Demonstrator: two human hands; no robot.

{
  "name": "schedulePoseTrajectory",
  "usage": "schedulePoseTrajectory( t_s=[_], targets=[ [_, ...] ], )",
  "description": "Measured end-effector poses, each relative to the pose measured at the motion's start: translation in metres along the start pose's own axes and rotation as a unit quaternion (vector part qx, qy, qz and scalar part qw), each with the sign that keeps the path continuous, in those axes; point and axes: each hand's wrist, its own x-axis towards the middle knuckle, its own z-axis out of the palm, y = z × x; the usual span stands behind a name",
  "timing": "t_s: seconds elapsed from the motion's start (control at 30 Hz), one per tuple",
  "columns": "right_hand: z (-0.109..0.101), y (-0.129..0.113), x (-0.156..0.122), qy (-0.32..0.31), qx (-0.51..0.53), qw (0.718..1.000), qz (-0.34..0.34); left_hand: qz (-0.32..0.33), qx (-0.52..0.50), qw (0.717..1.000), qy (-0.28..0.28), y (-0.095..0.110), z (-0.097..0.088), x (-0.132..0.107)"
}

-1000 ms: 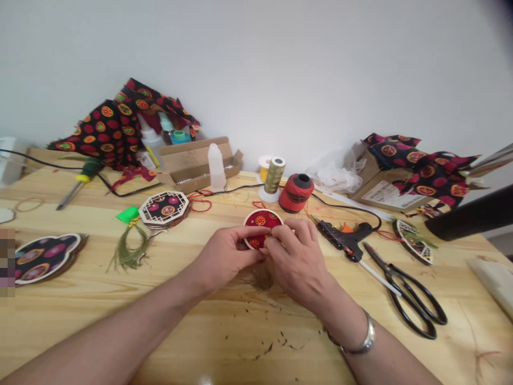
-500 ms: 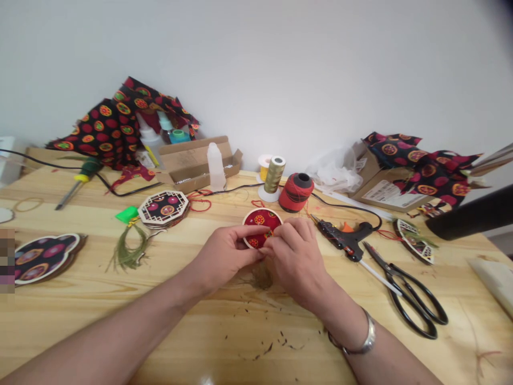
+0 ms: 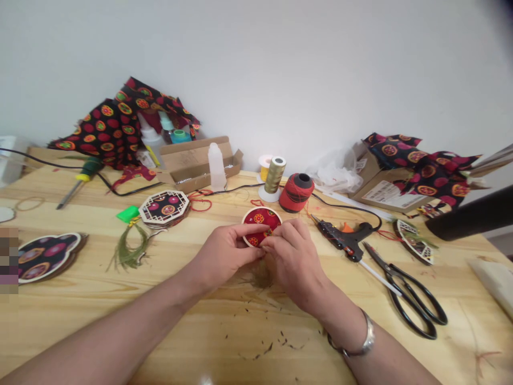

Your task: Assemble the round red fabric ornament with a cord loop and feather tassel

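A small round ornament (image 3: 261, 226) of red patterned fabric in a pale wooden rim sits at the table's middle, held between my hands. My left hand (image 3: 228, 252) grips its lower left side, with the fingers lying across its face. My right hand (image 3: 294, 262) pinches its lower right edge, and the fingertips hide that part of the rim. A tuft of olive-green fibres (image 3: 261, 277) lies under my hands, and its link to the ornament is hidden.
A hot glue gun (image 3: 340, 238) and black-handled scissors (image 3: 409, 299) lie to the right. Red thread (image 3: 296, 192) and gold thread (image 3: 274, 177) spools stand ahead. A lattice-framed ornament (image 3: 163, 209) with a green-fibre tassel (image 3: 127, 252) lies left. Fibre scraps dot the wooden table (image 3: 192, 342).
My right hand has drawn slightly left and down, showing more of the ornament's face. The ornament has shifted only a little, and my left hand stays nearly still.
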Motion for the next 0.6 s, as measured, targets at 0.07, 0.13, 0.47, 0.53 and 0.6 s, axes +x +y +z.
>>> schedulePoseTrajectory(
  t_s=[0.07,0.13,0.47,0.53,0.6],
  targets=[
    [-0.0009,-0.0005,0.0012,0.006,0.003,1.000,0.000,-0.001,0.001,1.000,-0.002,0.0005,-0.0001,-0.0002],
    [-0.0026,-0.0013,0.0027,0.008,0.002,1.000,0.002,0.001,0.001,1.000,-0.003,0.0000,-0.0005,0.0001],
    [-0.0020,0.0018,0.0029,-0.047,-0.080,0.995,0.023,-0.003,-0.008,1.000,-0.004,-0.0018,-0.0001,0.0013],
    [-0.0020,0.0021,0.0023,-0.055,-0.092,0.994,0.014,-0.003,-0.013,1.000,-0.002,-0.0014,0.0006,0.0010],
    [-0.0028,0.0017,0.0020,-0.053,-0.100,0.994,0.005,-0.003,-0.014,1.000,0.000,-0.0012,0.0011,0.0005]
  ],
)
